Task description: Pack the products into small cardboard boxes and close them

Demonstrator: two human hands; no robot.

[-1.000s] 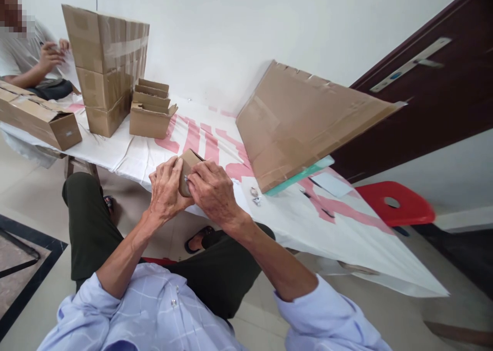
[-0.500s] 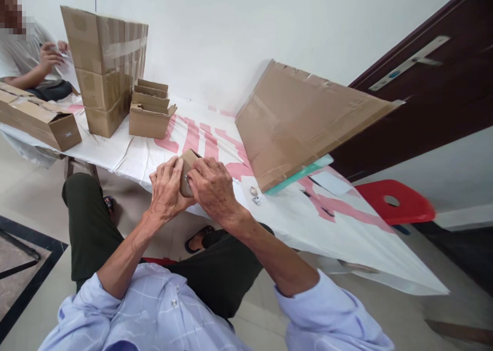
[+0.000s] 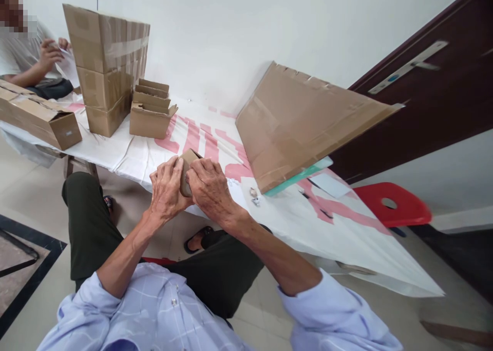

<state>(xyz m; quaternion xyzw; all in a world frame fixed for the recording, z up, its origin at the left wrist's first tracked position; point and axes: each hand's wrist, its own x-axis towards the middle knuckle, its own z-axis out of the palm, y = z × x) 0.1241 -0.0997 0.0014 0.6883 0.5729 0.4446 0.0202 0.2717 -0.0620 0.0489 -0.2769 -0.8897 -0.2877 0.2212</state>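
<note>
Between my two hands, at the near edge of the table, is a small brown cardboard box (image 3: 186,173). My left hand (image 3: 166,185) wraps its left side, with the thumb underneath out of sight. Bent fingers of my right hand (image 3: 208,186) press on the box's right side and cover much of it. A white sheet of paper (image 3: 236,192) lies on the table just beyond my right wrist. Small shiny bits (image 3: 254,197) rest on the cloth to its right.
Taped cartons (image 3: 111,68) are stacked at the left, beside an open carton with flaps (image 3: 151,119). Further left lies a long box (image 3: 42,114); a co-worker (image 3: 48,55) holds paper behind it. A large cardboard panel (image 3: 304,125) leans at the right, near a red stool (image 3: 393,204).
My right hand has shifted slightly on the small box, its fingers still bent against it. My left hand keeps its place. The view has moved a little.
</note>
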